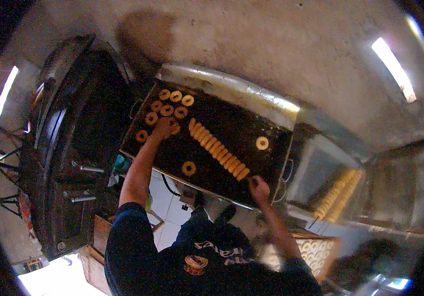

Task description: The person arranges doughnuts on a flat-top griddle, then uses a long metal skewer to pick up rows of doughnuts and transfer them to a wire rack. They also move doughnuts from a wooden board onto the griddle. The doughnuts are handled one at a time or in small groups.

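Observation:
Several ring doughnuts (167, 110) lie at the left end of a dark metal tray (212, 195). Among them my left hand (165, 127) is on one ring doughnut (175, 128); its fingers partly hide it. My right hand (259, 188) grips the lower right end of a thin rod, which carries a long row of ring doughnuts (219, 150) slanting across the tray. One pale ring doughnut (262, 143) lies apart at the right, and another (188, 168) lies near the front edge. The rod itself is mostly hidden by the doughnuts.
Two loaded rods of ring doughnuts (332, 196) lean in a metal-edged container (308, 162) at the right. Below them stands a wooden tray (330, 259) of pale rings. A dark metal oven-like structure (75, 148) stands at the left, and a stained wall rises behind.

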Action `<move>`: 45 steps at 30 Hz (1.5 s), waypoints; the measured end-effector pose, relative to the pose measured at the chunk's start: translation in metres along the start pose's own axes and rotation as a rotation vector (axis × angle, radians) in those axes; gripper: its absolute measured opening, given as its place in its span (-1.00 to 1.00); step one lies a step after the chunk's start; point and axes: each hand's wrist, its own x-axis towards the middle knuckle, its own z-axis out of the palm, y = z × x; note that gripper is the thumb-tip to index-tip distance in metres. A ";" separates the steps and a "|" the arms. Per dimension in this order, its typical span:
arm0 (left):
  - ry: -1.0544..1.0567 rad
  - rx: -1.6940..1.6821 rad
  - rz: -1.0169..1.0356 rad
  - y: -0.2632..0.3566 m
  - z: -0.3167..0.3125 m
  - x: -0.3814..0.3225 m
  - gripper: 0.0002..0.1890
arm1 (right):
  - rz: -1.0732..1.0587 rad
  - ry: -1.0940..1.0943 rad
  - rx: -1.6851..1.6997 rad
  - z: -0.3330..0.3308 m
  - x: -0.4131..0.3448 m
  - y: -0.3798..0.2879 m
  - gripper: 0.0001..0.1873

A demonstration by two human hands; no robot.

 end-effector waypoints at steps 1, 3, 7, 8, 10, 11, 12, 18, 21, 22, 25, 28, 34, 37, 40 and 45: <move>0.010 0.030 0.007 -0.007 -0.005 -0.002 -0.59 | 0.004 0.007 -0.068 0.005 0.009 -0.016 -0.73; 0.022 0.082 0.033 -0.021 -0.006 0.002 -0.61 | 0.022 0.032 -0.215 0.000 0.017 -0.046 -0.74; 0.376 0.266 0.173 -0.070 0.007 0.029 -0.74 | 0.017 0.010 -0.225 -0.015 0.030 -0.091 -0.73; 0.611 0.409 0.184 -0.095 0.006 0.034 -0.78 | -0.004 -0.005 -0.235 -0.010 0.035 -0.101 -0.73; 0.529 0.516 0.103 -0.111 -0.002 0.059 -0.83 | 0.001 -0.017 -0.237 -0.005 0.042 -0.093 -0.72; 0.215 0.493 0.004 -0.114 -0.014 0.072 -0.84 | 0.010 -0.021 -0.215 0.000 0.045 -0.083 -0.72; -0.101 0.464 -0.097 -0.119 -0.021 0.080 -0.84 | 0.013 -0.030 -0.194 0.006 0.049 -0.072 -0.72; 0.066 -0.049 0.260 -0.121 -0.037 0.067 -0.81 | 0.003 0.075 -0.151 0.040 0.051 -0.085 -0.68; 0.420 0.143 -0.062 -0.124 -0.018 0.037 -0.76 | 0.064 -0.079 -0.221 0.021 0.050 -0.135 -0.65; 0.442 0.172 -0.119 -0.124 -0.019 0.038 -0.73 | 0.068 -0.108 -0.272 0.018 0.049 -0.146 -0.65; 0.195 0.136 -0.056 -0.152 -0.054 0.051 -0.69 | 0.086 -0.151 -0.349 0.019 0.044 -0.157 -0.63; 0.208 0.129 0.078 -0.177 -0.102 0.052 -0.70 | 0.025 -0.044 -0.181 0.055 0.049 -0.127 -0.64; 0.200 0.114 0.280 -0.086 -0.238 0.036 -0.71 | -0.024 0.150 0.358 0.055 0.009 -0.135 -0.78; 0.519 0.179 0.468 -0.034 -0.307 0.005 -0.74 | -0.024 0.178 0.370 0.020 0.007 -0.187 -0.82; 0.138 0.091 0.230 0.038 -0.304 -0.001 -0.74 | -0.033 0.219 0.361 0.034 -0.011 -0.166 -0.77; 0.353 0.166 0.236 -0.038 -0.164 0.006 -0.70 | 0.259 0.201 0.353 0.074 -0.049 -0.146 -0.67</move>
